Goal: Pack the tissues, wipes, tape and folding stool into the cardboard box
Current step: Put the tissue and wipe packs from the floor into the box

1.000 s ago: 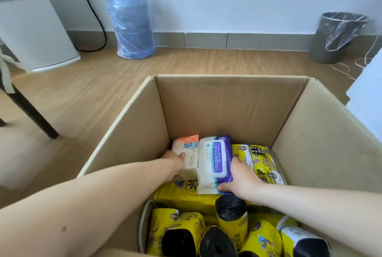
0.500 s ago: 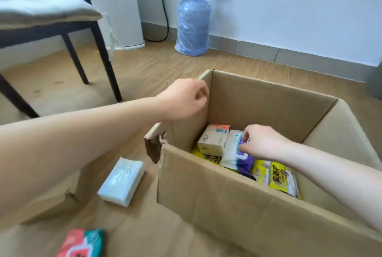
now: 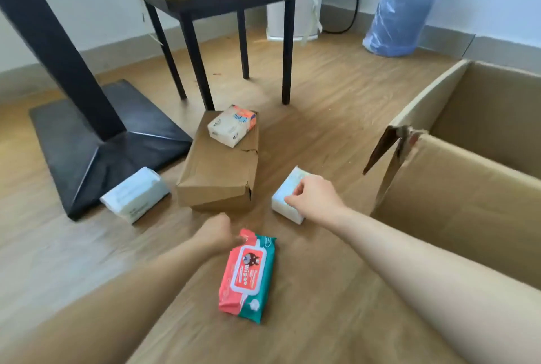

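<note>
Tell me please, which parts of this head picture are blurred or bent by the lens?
Head view: the left hand is smeared by motion at the wipes pack, whose big word "Wipes" stays readable; the right hand on the tissue pack is sharper; the wide lens tilts the table leg and stretches both forearms.

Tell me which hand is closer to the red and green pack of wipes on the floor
Left. The left hand is at the top left corner of the wipes pack, about touching it. The right hand is farther up and right, resting on a pale tissue pack.
</note>
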